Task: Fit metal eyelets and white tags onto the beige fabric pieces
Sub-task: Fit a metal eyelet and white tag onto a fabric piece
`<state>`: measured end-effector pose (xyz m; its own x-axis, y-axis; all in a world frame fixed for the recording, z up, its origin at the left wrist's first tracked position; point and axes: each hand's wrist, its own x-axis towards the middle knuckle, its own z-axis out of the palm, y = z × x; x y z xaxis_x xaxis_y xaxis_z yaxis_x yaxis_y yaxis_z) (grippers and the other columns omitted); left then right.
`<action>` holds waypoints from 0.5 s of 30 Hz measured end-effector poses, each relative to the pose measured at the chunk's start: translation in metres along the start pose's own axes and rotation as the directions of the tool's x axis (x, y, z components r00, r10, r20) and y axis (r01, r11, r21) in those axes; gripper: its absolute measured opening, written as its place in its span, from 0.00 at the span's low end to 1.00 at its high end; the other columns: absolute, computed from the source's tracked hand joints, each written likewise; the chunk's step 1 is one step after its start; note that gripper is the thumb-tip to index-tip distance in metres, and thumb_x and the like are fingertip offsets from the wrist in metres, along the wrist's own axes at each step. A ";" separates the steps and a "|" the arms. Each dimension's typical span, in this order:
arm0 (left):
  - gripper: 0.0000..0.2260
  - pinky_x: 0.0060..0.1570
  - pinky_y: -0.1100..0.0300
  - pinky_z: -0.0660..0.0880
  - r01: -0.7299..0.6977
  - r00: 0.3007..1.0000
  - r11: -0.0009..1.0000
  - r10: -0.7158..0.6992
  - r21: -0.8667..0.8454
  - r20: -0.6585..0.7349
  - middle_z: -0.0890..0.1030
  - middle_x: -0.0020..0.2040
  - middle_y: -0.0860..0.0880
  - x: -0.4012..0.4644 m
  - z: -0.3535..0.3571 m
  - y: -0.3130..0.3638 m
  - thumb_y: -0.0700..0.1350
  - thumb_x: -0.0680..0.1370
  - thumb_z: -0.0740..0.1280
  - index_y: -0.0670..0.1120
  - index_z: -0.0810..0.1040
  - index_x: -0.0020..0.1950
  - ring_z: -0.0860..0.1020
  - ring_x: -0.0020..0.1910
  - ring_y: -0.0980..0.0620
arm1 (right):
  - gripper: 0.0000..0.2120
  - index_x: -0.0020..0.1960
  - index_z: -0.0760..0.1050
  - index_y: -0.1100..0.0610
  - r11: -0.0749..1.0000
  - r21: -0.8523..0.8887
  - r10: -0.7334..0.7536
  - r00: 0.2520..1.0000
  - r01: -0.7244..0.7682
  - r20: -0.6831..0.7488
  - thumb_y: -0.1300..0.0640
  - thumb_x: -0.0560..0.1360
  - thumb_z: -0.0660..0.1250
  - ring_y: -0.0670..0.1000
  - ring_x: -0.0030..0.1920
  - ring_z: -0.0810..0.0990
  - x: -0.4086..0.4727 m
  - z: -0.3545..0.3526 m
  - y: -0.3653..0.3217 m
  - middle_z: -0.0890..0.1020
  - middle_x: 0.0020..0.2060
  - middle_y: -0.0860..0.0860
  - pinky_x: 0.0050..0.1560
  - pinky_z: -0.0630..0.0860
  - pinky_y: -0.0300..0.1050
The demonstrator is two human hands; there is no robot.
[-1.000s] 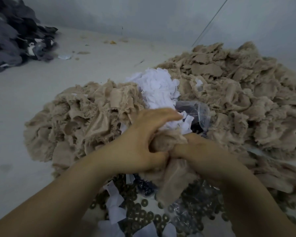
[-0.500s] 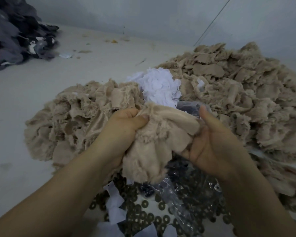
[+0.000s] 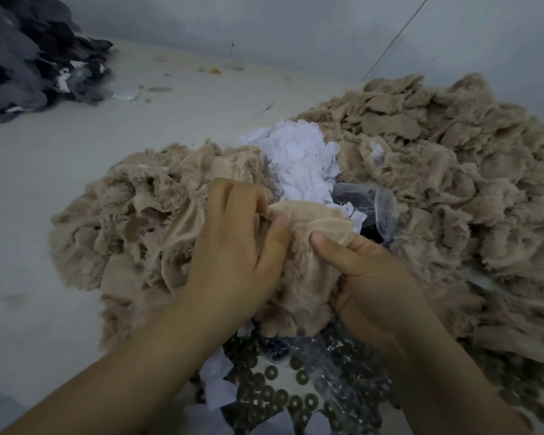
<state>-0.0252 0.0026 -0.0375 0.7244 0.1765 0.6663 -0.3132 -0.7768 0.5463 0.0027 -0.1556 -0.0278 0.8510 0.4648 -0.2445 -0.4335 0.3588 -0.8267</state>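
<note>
Both hands hold one bunch of beige fabric pieces (image 3: 305, 246) in the middle of the view. My left hand (image 3: 233, 246) grips its left side, thumb pressed on top. My right hand (image 3: 368, 277) pinches the right side between thumb and fingers. Behind the bunch lies a heap of white tags (image 3: 302, 158). Several dark metal eyelets (image 3: 274, 394) are scattered on the table below my hands, with a few loose white tags (image 3: 217, 378) among them. Whether an eyelet sits in the held fabric is hidden.
Large piles of beige fabric lie to the left (image 3: 132, 227) and right (image 3: 453, 183). A crumpled clear plastic bag (image 3: 374, 202) lies by the tags. A dark grey fabric pile (image 3: 29, 58) sits at the far left corner. A wall (image 3: 296, 26) bounds the table behind.
The hands came back together on the bunch. My right hand turned palm-down and now pinches the fabric with its thumb on top; my left hand shifted over its left side.
</note>
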 end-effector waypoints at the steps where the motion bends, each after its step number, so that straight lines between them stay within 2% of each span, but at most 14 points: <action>1: 0.13 0.40 0.67 0.66 0.012 1.000 1.000 -0.012 -0.014 0.020 0.68 0.44 0.50 0.000 0.000 0.002 0.55 0.79 0.61 0.46 0.68 0.44 0.66 0.41 0.53 | 0.16 0.59 0.80 0.65 1.000 0.006 -0.006 1.000 0.006 0.003 0.58 0.74 0.68 0.61 0.55 0.84 -0.001 0.001 0.000 0.84 0.54 0.63 0.54 0.82 0.54; 3: 0.19 0.39 0.63 0.65 0.054 0.990 0.999 -0.053 0.001 0.130 0.69 0.40 0.51 0.000 0.003 0.006 0.60 0.78 0.60 0.45 0.70 0.39 0.69 0.40 0.53 | 0.17 0.59 0.80 0.66 1.000 0.023 -0.008 1.000 0.008 0.009 0.58 0.74 0.68 0.61 0.56 0.84 -0.002 0.002 0.001 0.84 0.54 0.64 0.57 0.81 0.55; 4: 0.20 0.38 0.61 0.66 0.074 0.982 0.997 -0.071 -0.006 0.174 0.70 0.38 0.51 -0.001 0.005 0.008 0.60 0.78 0.59 0.45 0.72 0.38 0.70 0.39 0.53 | 0.17 0.59 0.80 0.67 0.999 0.035 -0.010 1.000 0.010 0.007 0.58 0.74 0.68 0.61 0.55 0.84 -0.003 0.003 0.002 0.83 0.54 0.65 0.57 0.81 0.54; 7: 0.16 0.35 0.59 0.68 0.186 0.969 0.966 -0.151 -0.177 0.195 0.74 0.34 0.50 -0.004 0.010 0.009 0.50 0.79 0.61 0.41 0.75 0.38 0.72 0.35 0.53 | 0.18 0.59 0.79 0.69 0.997 0.078 -0.012 1.000 0.013 -0.018 0.58 0.74 0.67 0.62 0.55 0.84 -0.003 0.006 0.003 0.83 0.54 0.66 0.54 0.82 0.52; 11: 0.13 0.34 0.58 0.71 0.395 0.918 0.836 -0.337 -0.381 0.211 0.76 0.32 0.47 -0.002 0.011 0.009 0.41 0.82 0.62 0.39 0.76 0.39 0.72 0.33 0.55 | 0.20 0.62 0.78 0.66 0.989 0.148 0.026 1.000 -0.025 -0.007 0.57 0.74 0.66 0.60 0.57 0.83 -0.003 0.007 0.005 0.83 0.56 0.62 0.57 0.81 0.51; 15: 0.13 0.34 0.58 0.71 0.515 0.856 0.684 -0.435 -0.517 0.278 0.76 0.34 0.43 -0.001 0.012 0.009 0.42 0.83 0.61 0.36 0.77 0.42 0.72 0.33 0.52 | 0.21 0.63 0.78 0.64 0.986 0.162 0.046 0.999 -0.043 -0.018 0.54 0.75 0.64 0.59 0.59 0.82 -0.001 0.007 0.007 0.83 0.58 0.60 0.62 0.78 0.56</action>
<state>-0.0213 -0.0112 -0.0390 0.9274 0.3211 0.1918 -0.1584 -0.1275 0.9791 -0.0034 -0.1478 -0.0297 0.8353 0.4660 -0.2918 -0.5117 0.4646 -0.7227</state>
